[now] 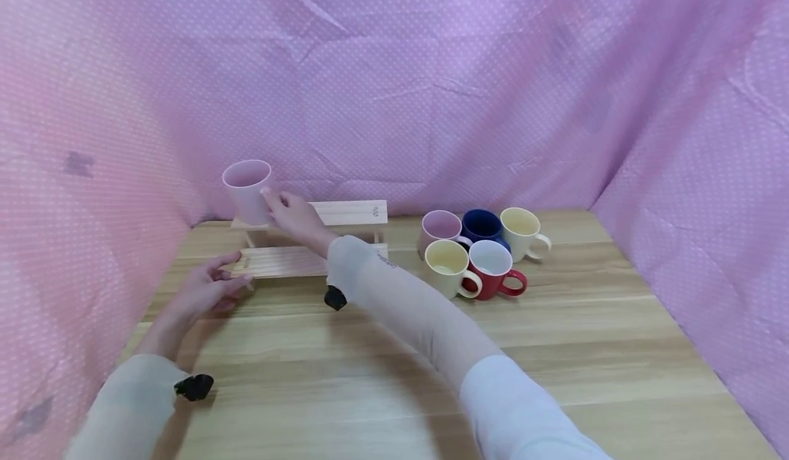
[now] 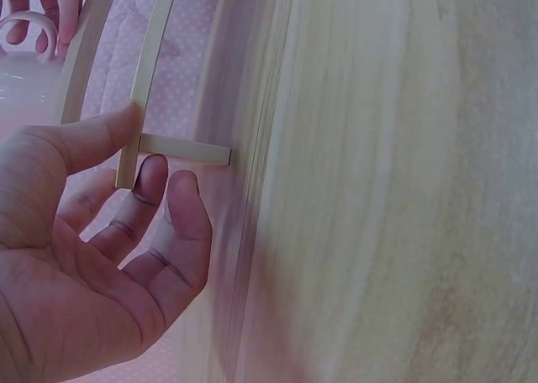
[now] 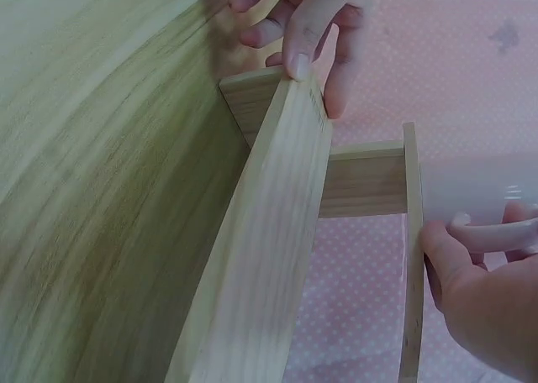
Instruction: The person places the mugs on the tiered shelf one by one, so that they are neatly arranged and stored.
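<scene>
A pale pink mug (image 1: pixel 248 198) stands upright at the left end of the upper board (image 1: pixel 351 212) of a two-tier wooden rack. My right hand (image 1: pixel 298 219) grips that mug by its handle (image 3: pixel 500 236), which faces right. At the left end of the lower board (image 1: pixel 283 262), my left hand (image 1: pixel 206 286) pinches the wood, its thumb on top and fingers beneath. The left wrist view shows this left hand (image 2: pixel 109 257) close to a short rack leg (image 2: pixel 189 149). Part of the lower board is hidden behind my right arm.
Right of the rack several mugs stand close together: another pink mug (image 1: pixel 440 226), a dark blue one (image 1: pixel 482 226), a cream one (image 1: pixel 520 231) at the back, a yellow one (image 1: pixel 445 268) and a red one (image 1: pixel 490 272) in front. Pink dotted cloth (image 1: pixel 394 90) surrounds the wooden table (image 1: pixel 555 378).
</scene>
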A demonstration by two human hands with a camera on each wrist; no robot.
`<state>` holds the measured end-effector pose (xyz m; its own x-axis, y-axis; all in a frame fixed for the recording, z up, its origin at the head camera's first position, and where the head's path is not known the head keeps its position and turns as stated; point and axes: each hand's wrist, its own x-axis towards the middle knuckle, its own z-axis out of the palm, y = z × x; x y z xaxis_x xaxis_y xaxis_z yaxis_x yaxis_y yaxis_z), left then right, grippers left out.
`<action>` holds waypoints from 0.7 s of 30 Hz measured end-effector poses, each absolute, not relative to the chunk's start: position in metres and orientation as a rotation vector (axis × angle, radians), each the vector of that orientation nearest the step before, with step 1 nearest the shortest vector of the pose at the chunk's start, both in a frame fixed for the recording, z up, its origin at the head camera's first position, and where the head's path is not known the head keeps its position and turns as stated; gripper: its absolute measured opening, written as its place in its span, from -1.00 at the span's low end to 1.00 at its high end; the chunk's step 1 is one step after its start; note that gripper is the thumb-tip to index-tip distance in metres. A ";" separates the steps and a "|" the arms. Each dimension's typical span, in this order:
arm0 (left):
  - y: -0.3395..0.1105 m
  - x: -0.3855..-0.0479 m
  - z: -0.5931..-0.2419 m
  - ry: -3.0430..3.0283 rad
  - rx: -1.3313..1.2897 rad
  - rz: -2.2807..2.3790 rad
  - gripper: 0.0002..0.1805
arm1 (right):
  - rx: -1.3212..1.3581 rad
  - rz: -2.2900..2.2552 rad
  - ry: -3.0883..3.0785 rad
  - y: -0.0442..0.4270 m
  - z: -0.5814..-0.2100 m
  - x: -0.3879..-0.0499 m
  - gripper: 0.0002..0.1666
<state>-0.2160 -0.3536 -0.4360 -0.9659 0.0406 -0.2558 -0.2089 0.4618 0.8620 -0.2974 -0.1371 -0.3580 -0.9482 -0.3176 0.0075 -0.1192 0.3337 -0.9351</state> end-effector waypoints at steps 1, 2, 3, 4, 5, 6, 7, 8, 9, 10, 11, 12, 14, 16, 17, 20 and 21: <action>-0.354 -0.215 -0.436 2.471 -0.154 1.505 -0.02 | -0.402 -1.668 2.416 -0.138 -0.359 -0.297 -0.35; -0.353 -0.214 -0.435 2.467 -0.161 1.506 -0.02 | -0.409 -1.669 2.410 -0.138 -0.359 -0.297 -0.34; -0.353 -0.213 -0.435 2.466 -0.170 1.505 -0.03 | -0.418 -1.671 2.402 -0.138 -0.360 -0.297 -0.33; -0.352 -0.212 -0.434 2.463 -0.176 1.506 -0.03 | -0.431 -1.671 2.400 -0.138 -0.360 -0.297 -0.32; -0.352 -0.212 -0.434 2.462 -0.185 1.507 -0.03 | -0.448 -1.667 2.406 -0.137 -0.360 -0.297 -0.31; -0.351 -0.212 -0.434 2.460 -0.188 1.509 -0.04 | -0.463 -1.666 2.405 -0.137 -0.361 -0.297 -0.30; -0.351 -0.212 -0.435 2.460 -0.196 1.510 -0.04 | -0.470 -1.668 2.403 -0.137 -0.362 -0.297 -0.30; -0.351 -0.212 -0.435 2.459 -0.202 1.510 -0.05 | -0.469 -1.671 2.400 -0.136 -0.363 -0.297 -0.30; -0.350 -0.212 -0.435 2.461 -0.200 1.516 -0.05 | -0.470 -1.673 2.400 -0.136 -0.362 -0.297 -0.30; -0.350 -0.212 -0.434 2.461 -0.200 1.524 -0.06 | -0.476 -1.673 2.399 -0.135 -0.361 -0.297 -0.31; -0.350 -0.211 -0.434 2.463 -0.205 1.528 -0.06 | -0.483 -1.671 2.399 -0.135 -0.360 -0.297 -0.32; -0.351 -0.210 -0.434 2.464 -0.210 1.534 -0.06 | -0.486 -1.677 2.391 -0.136 -0.360 -0.296 -0.34; -0.349 -0.213 -0.437 2.456 -0.201 1.542 -0.06 | -0.478 -1.698 2.382 -0.133 -0.362 -0.296 -0.39; -0.349 -0.214 -0.438 2.450 -0.194 1.542 -0.06 | -0.487 -1.727 2.367 -0.131 -0.363 -0.295 -0.46; -0.350 -0.214 -0.438 2.452 -0.193 1.540 -0.06 | -0.491 -1.745 2.348 -0.131 -0.363 -0.294 -0.49; -0.351 -0.216 -0.437 2.455 -0.185 1.523 -0.05 | -0.547 -1.765 2.287 -0.125 -0.360 -0.290 -0.54; -0.350 -0.217 -0.436 2.456 -0.182 1.514 -0.04 | -0.568 -1.755 2.276 -0.122 -0.358 -0.289 -0.53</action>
